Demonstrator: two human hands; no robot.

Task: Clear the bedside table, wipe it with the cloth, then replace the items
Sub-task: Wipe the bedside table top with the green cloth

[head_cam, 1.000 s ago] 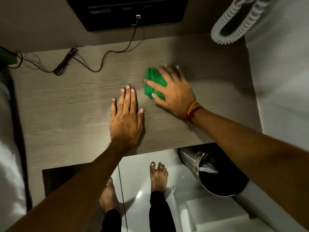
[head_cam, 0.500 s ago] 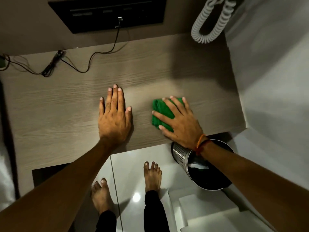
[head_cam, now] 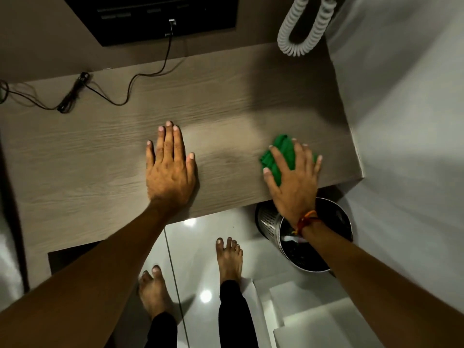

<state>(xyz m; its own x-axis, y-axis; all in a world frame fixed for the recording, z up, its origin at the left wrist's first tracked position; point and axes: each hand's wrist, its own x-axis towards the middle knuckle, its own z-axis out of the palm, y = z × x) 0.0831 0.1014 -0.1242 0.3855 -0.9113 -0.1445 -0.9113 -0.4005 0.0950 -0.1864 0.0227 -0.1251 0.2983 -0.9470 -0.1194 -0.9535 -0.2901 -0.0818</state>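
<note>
While left hand (head_cam: 169, 172) lies flat, right hand (head_cam: 293, 179) — fingers spread — presses cloth (head_cam: 282, 153), table (head_cam: 88, 159)

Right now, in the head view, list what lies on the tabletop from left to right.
Bundled black cable → left hand, flat on the bedside table → green cloth under the right hand, near the table's right edge.

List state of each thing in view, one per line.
green cloth: bunched, pressed flat to the table under the right hand
right hand: fingers spread over the cloth
left hand: flat on the table, empty
bedside table: top bare apart from a cable
black cable: plugged into the wall panel
metal bin: upright, open
</note>
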